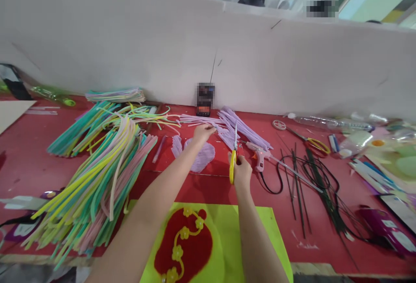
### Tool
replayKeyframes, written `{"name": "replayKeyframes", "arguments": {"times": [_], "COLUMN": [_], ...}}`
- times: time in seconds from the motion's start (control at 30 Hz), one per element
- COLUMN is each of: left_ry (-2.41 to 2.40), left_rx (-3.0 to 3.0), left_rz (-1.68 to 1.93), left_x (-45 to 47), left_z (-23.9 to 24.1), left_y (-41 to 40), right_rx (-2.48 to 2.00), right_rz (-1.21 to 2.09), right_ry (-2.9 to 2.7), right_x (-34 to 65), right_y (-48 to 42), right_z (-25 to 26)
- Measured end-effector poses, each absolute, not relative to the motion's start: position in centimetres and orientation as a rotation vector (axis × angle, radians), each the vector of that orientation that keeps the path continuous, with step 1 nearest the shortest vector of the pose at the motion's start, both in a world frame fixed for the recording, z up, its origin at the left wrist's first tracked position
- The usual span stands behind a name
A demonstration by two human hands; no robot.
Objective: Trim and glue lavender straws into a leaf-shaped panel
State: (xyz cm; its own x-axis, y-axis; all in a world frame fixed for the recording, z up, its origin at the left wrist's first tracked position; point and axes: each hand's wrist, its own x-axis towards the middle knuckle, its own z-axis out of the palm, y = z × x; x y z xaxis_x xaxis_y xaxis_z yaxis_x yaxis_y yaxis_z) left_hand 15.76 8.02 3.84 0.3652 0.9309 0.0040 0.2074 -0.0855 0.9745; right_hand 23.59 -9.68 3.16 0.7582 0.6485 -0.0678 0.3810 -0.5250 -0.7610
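My left hand (204, 133) reaches across to loose purple pipe cleaners (191, 119), its fingers closed at the end of a strip; the exact grip is small in view. In my right hand (243, 171) is a pair of yellow-handled scissors (233, 166), blades pointing away from me and slightly apart. Just beyond the blades lies a thicker bundle of purple pipe cleaners (247, 129). Under my left forearm sits a flat, rounded purple piece (204, 158) made of strips laid side by side, partly hidden. A smaller purple piece (176, 145) rests to its left.
A pink glue gun (261, 157) with a black cord lies right of the scissors. Dark green stems (320, 192) and another pair of scissors (316, 145) are farther right. Heaped coloured pipe cleaners (97, 179) cover the left. A phone (204, 99) leans against the white partition (130, 44).
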Motion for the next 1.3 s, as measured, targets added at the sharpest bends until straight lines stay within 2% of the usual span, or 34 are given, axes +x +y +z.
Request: {"name": "replayKeyframes", "arguments": {"times": [0.3, 0.57, 0.77, 1.07, 1.3], "left_ry": [1.168, 1.144, 1.374, 1.569, 1.430], "left_rx": [1.591, 1.639, 1.703, 1.827, 1.466], "left_rz": [0.742, 0.974, 1.153, 1.000, 0.983], "left_x": [19.7, 9.1, 1.4, 0.4, 1.2], "left_z": [2.6, 2.4, 0.6, -0.9, -0.9], "left_y": [6.4, 5.1, 4.2, 3.4, 3.6], "right_rx": [-1.934, -1.951, -2.014, -2.064, -2.058], "right_rz": [0.378, 0.411, 0.381, 0.340, 0.362], "right_ry": [-0.609, -0.748, -0.874, -0.921, -0.913], "right_x": [23.7, 22.7, 22.2, 22.7, 22.5], "right_y": [-9.8, -9.7, -9.6, -9.5, -9.3], "right_z": [2.4, 2.5, 1.9, 1.1, 1.3]}}
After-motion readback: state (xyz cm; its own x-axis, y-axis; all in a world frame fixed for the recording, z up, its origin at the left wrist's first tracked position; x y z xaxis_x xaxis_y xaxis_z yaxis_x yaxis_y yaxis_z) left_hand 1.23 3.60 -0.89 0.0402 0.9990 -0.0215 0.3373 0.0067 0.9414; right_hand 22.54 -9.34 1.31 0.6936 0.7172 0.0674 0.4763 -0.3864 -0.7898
